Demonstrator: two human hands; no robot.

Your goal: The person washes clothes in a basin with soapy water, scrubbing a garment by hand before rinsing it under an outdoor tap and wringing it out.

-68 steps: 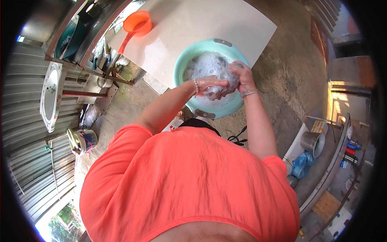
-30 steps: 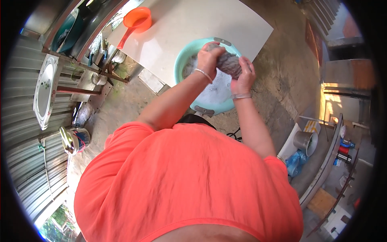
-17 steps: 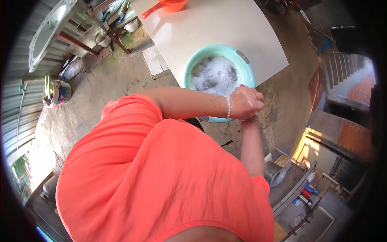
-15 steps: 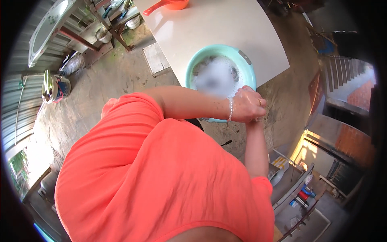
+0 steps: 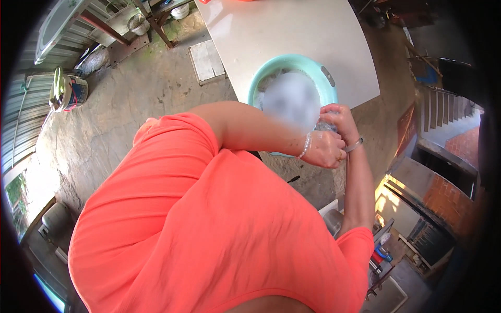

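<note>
A mint-green basin of soapy water stands at the table's near edge. White suds, blurred over much of their area, cover what lies in it. Above its near right rim, my right hand closes on a wet greyish cloth, of which only a small bunched part shows. My left hand, reached across with a beaded bracelet at the wrist, is curled just below, its fingers closed against the same cloth. A bangle circles my right wrist.
The basin rests on a pale table; a red-orange item is cut off at its far edge. Left on the concrete floor stands a bucket with things in it. A flat pale slab lies beside the table.
My hands, clasped together before, have come apart somewhat; the right now shows above the left, with greyish cloth between them. The view has shifted slightly, and less of the red-orange item shows.
</note>
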